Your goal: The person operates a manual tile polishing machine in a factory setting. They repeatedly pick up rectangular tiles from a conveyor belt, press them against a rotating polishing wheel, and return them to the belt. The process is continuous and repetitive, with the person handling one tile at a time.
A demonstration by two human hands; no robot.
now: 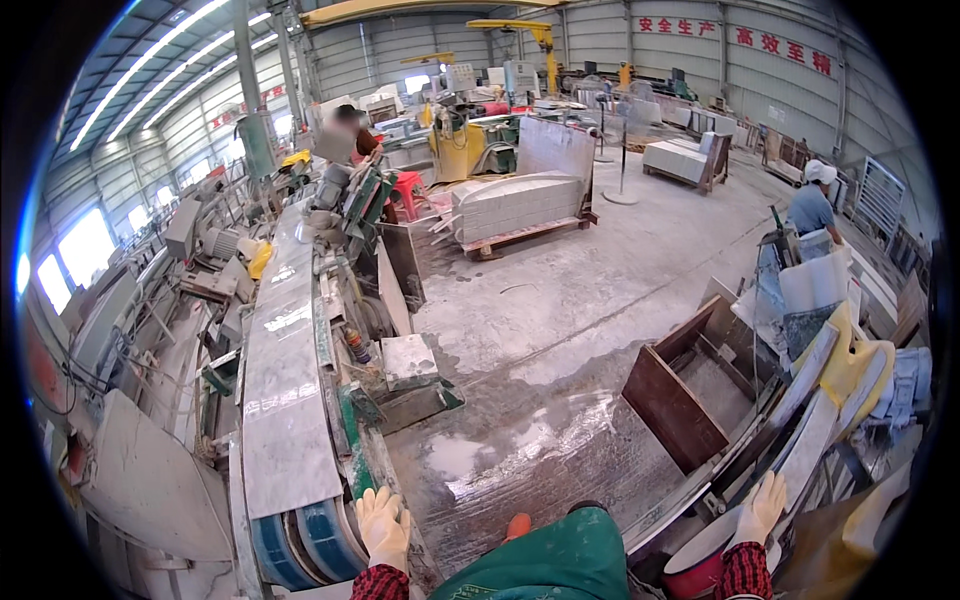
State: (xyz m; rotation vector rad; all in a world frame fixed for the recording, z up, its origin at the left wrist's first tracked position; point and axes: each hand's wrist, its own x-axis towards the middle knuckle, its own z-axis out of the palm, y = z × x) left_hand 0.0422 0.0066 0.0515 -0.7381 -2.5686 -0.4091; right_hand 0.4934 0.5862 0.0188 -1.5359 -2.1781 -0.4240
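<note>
My left hand [383, 528], in a cream glove, is open with its fingers stretched out. It is beside the near end of a roller conveyor, right of the blue belts [305, 545]. Pale grey stone slabs [292, 440] lie flat along this conveyor. My right hand [762, 508], gloved alike, is open with fingers extended at the near end of a second machine line. It lies by a long pale strip [808, 440] and above a red bucket [697, 578]; whether it touches either I cannot tell. Neither hand holds anything.
A brown wooden crate [680, 405] stands on the wet floor between the two lines. Stacked pale blocks [520, 210] rest on a pallet ahead. One person [350, 135] is by the left line, another [815, 205] at the far right. Yellow cloth [855, 360] drapes the right machine.
</note>
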